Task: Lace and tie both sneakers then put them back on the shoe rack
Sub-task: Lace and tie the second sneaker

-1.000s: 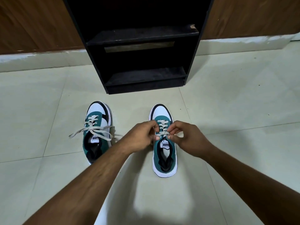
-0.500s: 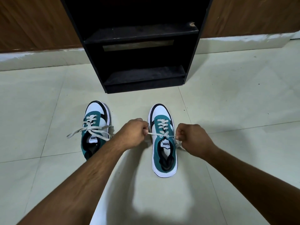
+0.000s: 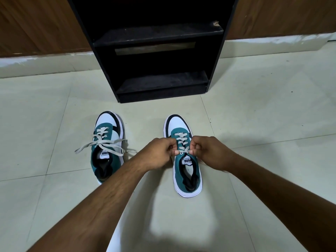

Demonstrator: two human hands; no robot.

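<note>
- Right at the grip, over the tongue of the right sneaker, the left hand and right hand each pinch an end of its grey lace.
- Just left of the grip sits the left sneaker, its lace lying loose on the floor.
- Past the grip stands the black shoe rack, shelves bare.
- Uneven pulling could slip an end out, and the knot might come loose.

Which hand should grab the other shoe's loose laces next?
Probably the left hand: it is on the side of the left sneaker, whose loose laces lie spread. The right hand would have to cross over.
</note>
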